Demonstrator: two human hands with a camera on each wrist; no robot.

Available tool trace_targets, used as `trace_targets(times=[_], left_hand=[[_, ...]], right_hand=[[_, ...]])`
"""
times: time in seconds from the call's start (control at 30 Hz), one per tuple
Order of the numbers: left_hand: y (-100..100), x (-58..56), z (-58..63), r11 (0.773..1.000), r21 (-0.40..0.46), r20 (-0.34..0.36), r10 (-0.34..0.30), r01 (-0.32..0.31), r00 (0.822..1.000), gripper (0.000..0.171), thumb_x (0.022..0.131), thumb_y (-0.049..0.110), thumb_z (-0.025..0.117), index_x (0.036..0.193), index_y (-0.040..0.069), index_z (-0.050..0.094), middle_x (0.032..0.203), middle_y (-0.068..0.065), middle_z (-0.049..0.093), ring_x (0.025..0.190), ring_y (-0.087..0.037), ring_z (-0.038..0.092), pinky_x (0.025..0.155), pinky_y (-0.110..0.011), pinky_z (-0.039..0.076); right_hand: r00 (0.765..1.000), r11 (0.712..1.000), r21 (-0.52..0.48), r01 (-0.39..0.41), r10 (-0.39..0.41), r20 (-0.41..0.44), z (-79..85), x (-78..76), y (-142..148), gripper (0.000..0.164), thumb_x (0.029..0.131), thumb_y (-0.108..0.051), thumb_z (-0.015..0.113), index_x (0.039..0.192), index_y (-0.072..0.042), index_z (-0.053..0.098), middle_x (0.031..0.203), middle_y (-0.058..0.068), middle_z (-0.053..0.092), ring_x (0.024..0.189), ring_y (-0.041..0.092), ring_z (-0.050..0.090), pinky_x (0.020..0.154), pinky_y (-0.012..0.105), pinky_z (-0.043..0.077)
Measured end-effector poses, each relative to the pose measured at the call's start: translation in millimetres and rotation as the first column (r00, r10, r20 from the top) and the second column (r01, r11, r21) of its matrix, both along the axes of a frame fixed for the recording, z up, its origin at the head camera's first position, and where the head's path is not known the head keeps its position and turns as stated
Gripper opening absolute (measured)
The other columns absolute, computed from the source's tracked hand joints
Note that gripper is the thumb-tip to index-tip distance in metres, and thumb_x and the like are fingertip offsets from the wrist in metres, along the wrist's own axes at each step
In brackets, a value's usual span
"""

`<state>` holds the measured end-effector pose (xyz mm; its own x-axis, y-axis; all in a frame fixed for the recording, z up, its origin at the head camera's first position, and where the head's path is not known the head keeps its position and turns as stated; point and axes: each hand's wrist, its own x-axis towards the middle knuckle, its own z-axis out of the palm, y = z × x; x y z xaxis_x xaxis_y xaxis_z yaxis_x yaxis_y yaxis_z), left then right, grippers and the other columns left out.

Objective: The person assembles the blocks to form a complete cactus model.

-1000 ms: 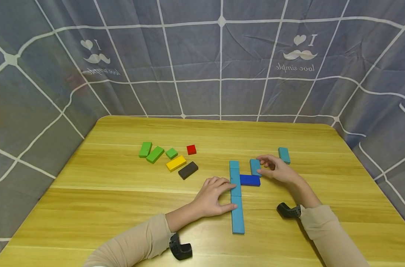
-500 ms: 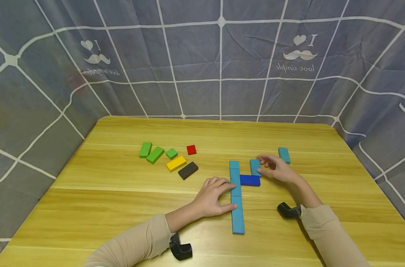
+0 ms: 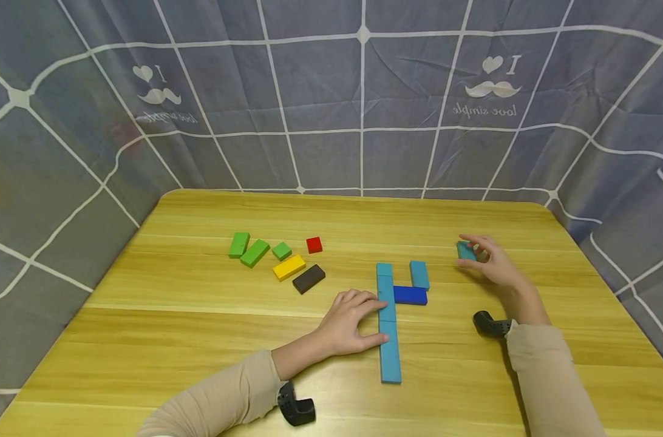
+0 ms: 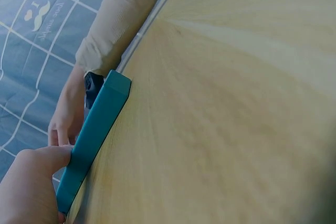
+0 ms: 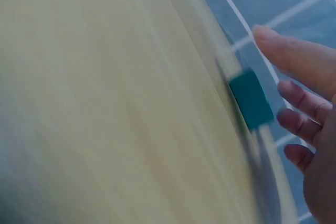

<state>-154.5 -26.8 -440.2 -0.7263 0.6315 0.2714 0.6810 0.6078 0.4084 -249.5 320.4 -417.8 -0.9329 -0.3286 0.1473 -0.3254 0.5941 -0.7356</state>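
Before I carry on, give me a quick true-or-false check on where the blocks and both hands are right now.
1. The left hand touches the row of light blue blocks. True.
2. The dark blue block lies beside that row, on its right. True.
3. The right hand touches the dark blue block. False: it is at the light blue block farthest to the right.
4. Three green blocks lie on the left half of the table. True.
5. The yellow block is stacked on the black block. False: both lie on the table, side by side.
6. The red block lies to the right of the light blue row. False: it lies to the left of it.
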Motion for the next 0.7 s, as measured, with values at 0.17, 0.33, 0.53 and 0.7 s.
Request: trace_targets(times=[0.17, 0.33, 0.53, 0.7], left_hand=[[0.5, -0.2, 0.4, 1.000, -0.002, 0.001, -0.001, 0.001, 1.000, 0.056, 0.080, 0.050, 0.061, 0.126, 0.018, 0.056, 0.120, 0.002, 0.053, 0.109, -0.016, 0.044, 0.097, -0.037, 0.030], [0.8, -0.7, 0.7, 1.000, 0.000, -0.001, 0.000, 0.000, 1.000, 0.056, 0.080, 0.049, 0.061, 0.125, 0.018, 0.056, 0.120, 0.002, 0.053, 0.109, -0.016, 0.044, 0.097, -0.037, 0.029], [0.8, -0.9, 0.7, 1.000, 0.005, 0.002, -0.001, 0.001, 1.000, 0.055, 0.080, 0.049, 0.062, 0.125, 0.018, 0.056, 0.120, 0.002, 0.053, 0.109, -0.016, 0.044, 0.097, -0.037, 0.029], [0.4, -0.5, 0.4, 1.000, 0.001, 0.003, 0.000, 0.000, 1.000, 0.056, 0.080, 0.049, 0.061, 0.126, 0.018, 0.056, 0.121, 0.002, 0.053, 0.110, -0.016, 0.044, 0.098, -0.037, 0.029]], right_hand=[[0.990, 1.000, -0.014, 0.003, -0.001, 0.143, -0.5, -0.7, 16.4, 0.064, 0.088, -0.013, 0.062, 0.140, 0.004, 0.028, 0.122, 0.027, 0.030, 0.113, 0.041, 0.031, 0.091, 0.058, 0.028], [0.975, 1.000, -0.024, -0.001, 0.006, 0.223, -1.8, -1.5, 24.4, 0.069, 0.089, -0.015, 0.060, 0.143, 0.002, 0.021, 0.130, 0.028, 0.023, 0.123, 0.047, 0.022, 0.098, 0.063, 0.018], [0.972, 1.000, -0.014, -0.005, 0.008, 0.233, -2.2, -2.7, 25.6, 0.069, 0.089, -0.012, 0.060, 0.143, 0.004, 0.020, 0.132, 0.031, 0.022, 0.120, 0.046, 0.024, 0.097, 0.061, 0.020], [0.974, 1.000, -0.008, 0.019, -0.016, 0.226, -4.3, -4.3, 23.8, 0.068, 0.088, -0.014, 0.061, 0.142, 0.003, 0.024, 0.131, 0.028, 0.029, 0.114, 0.038, 0.032, 0.093, 0.049, 0.030]])
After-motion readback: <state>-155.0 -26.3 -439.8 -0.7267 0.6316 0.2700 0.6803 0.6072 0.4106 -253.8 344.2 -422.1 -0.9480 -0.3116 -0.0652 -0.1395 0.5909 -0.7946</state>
